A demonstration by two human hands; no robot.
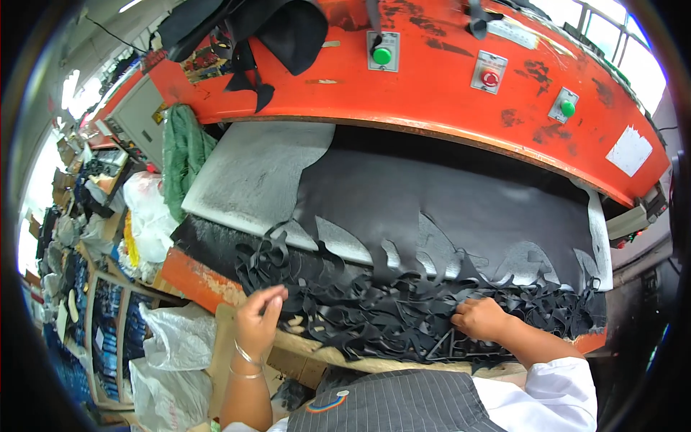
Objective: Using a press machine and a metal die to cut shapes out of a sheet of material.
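Black leather scraps (403, 317) lie in a tangled heap stretched along the front edge of the counter (209, 281), the right hand (481, 318) curled down into its right part, the left hand (259, 317) pinching a strip at its left end, below the orange cutting press (432, 79).

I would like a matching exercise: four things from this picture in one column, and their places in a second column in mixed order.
Things:
1. left hand
2. right hand
3. red button
4. green cloth

Places:
A. on the orange machine front
B. at the left edge of the black scrap pile
C. hanging at the machine's left end
D. on the pile's right part

Pairs: 1-B, 2-D, 3-A, 4-C
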